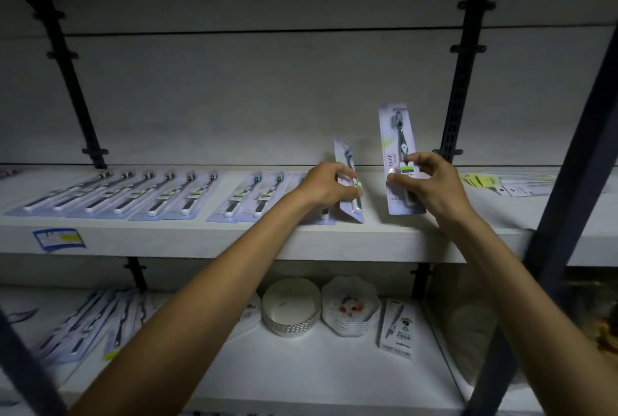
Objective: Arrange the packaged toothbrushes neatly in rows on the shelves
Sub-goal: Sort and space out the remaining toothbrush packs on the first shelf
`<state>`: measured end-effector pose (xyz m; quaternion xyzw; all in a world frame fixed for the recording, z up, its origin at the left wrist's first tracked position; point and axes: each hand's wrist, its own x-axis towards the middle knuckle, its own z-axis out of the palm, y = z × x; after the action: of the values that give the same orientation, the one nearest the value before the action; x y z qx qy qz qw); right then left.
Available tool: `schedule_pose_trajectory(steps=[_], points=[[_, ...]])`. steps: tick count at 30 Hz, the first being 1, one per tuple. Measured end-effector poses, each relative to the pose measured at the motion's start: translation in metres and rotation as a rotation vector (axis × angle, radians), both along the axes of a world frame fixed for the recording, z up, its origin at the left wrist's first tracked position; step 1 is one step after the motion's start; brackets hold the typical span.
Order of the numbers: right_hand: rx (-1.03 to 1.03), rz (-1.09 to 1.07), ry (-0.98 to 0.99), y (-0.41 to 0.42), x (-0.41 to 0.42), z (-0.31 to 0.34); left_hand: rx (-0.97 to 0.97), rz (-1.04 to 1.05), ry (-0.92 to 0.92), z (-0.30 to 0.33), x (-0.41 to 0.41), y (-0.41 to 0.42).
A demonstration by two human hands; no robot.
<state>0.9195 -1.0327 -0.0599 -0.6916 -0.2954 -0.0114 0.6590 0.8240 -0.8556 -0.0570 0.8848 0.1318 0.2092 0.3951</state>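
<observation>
On the long white upper shelf point(200, 241) lie eight flat pale-blue carded toothbrush packs point(160, 196) in a row — six, then two. Each hand pinches one more pack, both at the row's right end: the left hand point(326, 186) a tilted pack point(347, 178), the right hand point(431, 181) an upright pack point(398, 148).

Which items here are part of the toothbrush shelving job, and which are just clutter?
Job:
- pack in the left hand, tilted up
- pack in the right hand, held upright
- row of packs lying flat on the upper shelf
- loose packs on the lower shelf

Lying about:
- paper cups
- stacked plates
- small box
- yellow tags
- price label
</observation>
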Motion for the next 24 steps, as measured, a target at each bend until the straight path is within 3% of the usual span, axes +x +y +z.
schedule_pose_trajectory(steps=[5, 13, 19, 24], points=[[0.001, 0.021, -0.031, -0.001, 0.005, 0.005, 0.105, -0.003, 0.063, -0.001, 0.004, -0.006], [-0.033, 0.005, -0.040, 0.004, 0.018, 0.005, 0.395, 0.074, -0.046, 0.014, -0.007, 0.002], [-0.088, 0.047, 0.037, 0.009, 0.026, 0.005, 0.590, 0.070, 0.354, 0.033, -0.029, 0.037], [-0.175, 0.058, 0.042, 0.013, 0.018, 0.006, 0.566, 0.069, 0.387, 0.037, -0.038, 0.050]])
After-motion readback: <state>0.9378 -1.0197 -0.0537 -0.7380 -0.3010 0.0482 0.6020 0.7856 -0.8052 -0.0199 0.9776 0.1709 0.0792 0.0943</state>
